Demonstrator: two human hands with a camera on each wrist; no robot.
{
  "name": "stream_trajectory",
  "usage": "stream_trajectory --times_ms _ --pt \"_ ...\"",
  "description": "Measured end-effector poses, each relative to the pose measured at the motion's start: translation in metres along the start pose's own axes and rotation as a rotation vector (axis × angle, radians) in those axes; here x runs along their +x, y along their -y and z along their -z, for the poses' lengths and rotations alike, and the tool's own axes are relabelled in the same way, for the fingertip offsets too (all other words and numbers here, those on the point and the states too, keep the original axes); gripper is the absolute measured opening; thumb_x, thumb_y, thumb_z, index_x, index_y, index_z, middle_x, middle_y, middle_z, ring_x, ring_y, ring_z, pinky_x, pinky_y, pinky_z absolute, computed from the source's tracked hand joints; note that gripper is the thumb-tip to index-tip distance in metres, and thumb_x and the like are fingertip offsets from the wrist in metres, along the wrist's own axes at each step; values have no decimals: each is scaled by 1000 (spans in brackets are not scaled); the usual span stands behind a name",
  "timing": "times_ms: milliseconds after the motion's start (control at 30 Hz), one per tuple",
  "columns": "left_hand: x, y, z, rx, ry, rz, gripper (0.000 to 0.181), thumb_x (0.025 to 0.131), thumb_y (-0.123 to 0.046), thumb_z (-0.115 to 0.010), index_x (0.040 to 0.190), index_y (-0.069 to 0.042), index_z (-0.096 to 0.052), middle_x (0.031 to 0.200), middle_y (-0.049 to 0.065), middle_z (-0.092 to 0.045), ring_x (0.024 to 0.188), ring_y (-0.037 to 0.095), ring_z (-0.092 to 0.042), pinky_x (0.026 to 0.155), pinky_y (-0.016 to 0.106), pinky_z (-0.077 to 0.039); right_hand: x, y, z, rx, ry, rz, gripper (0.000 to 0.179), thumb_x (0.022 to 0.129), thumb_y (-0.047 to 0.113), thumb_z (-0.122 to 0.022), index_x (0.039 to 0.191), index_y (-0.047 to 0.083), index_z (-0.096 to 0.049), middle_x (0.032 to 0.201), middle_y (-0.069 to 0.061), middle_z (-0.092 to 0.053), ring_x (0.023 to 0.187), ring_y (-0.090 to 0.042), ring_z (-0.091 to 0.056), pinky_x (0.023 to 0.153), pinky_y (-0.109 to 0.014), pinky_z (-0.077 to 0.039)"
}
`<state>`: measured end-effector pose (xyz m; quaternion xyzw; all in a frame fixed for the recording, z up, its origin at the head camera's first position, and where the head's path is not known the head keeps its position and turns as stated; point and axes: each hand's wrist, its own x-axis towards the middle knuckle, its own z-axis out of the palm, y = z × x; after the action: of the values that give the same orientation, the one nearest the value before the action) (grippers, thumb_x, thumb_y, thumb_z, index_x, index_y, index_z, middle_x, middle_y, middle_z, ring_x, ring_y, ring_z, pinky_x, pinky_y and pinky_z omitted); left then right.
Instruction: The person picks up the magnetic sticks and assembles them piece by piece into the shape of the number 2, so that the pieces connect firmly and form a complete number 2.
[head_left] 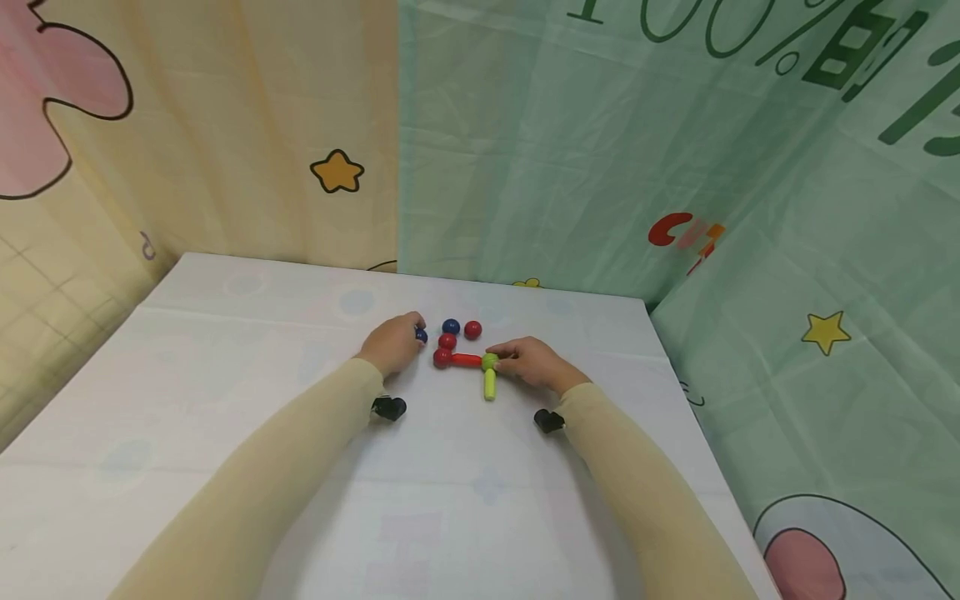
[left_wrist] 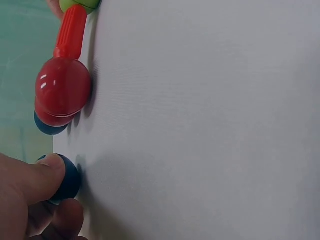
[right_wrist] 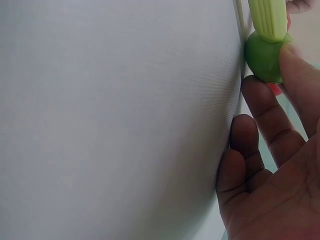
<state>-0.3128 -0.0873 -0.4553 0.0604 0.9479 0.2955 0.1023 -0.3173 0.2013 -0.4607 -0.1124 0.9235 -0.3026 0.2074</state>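
In the head view, my left hand [head_left: 390,343] pinches a blue ball [left_wrist: 71,181] against the tabletop, thumb on one side and fingers on the other. My right hand [head_left: 532,364] holds a green ball [right_wrist: 262,57] between thumb and forefinger, its other fingers resting near the cloth. From that green ball a light-green ribbed rod [head_left: 490,385] points toward me. A red ribbed rod [head_left: 467,360] runs left from it to a red ball [head_left: 442,358]. Just behind stand another red ball [head_left: 447,341] and a second blue ball [head_left: 451,326]; whether these are joined I cannot tell.
One more red ball [head_left: 472,330] lies at the back, right of the second blue ball. The white cloth-covered table [head_left: 450,500] ends shortly behind the balls at printed curtains [head_left: 525,167]. Black wrist devices [head_left: 389,408] hang under both sleeves.
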Motion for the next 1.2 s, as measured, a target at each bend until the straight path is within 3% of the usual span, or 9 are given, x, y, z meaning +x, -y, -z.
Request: stream_trajectory --times_ms 400,700,1000,1200 --pt "-22 8 8 68 61 -30 40 104 -22 -67 139 -6 -58 134 17 -68 118 34 -63 111 55 -48 3 5 -2 -16 -20 -8 36 103 26 -69 139 26 -71 139 -3 -69 131 -26 -58 118 -49 -45" --pt "-35 9 7 32 104 4 41 103 -23 -69 141 -9 -59 137 15 -66 119 33 -60 115 56 -46 5 14 -2 -41 -18 -4 36 104 27 -68 140 27 -70 139 -3 -69 131 -27 -57 119 -49 -44" --pt "-50 3 -2 23 132 -63 42 102 -21 -71 141 -12 -61 140 15 -64 126 33 -59 116 56 -45 10 16 -1 -48 -4 7 37 105 27 -67 141 26 -69 142 -5 -67 135 -28 -56 120 -50 -42" --pt "-60 -5 -12 -5 146 -109 43 101 -22 -72 141 -13 -60 142 12 -64 129 31 -59 117 54 -45 13 16 1 -47 3 11 36 104 27 -67 141 26 -69 140 -5 -68 130 -27 -57 120 -49 -43"
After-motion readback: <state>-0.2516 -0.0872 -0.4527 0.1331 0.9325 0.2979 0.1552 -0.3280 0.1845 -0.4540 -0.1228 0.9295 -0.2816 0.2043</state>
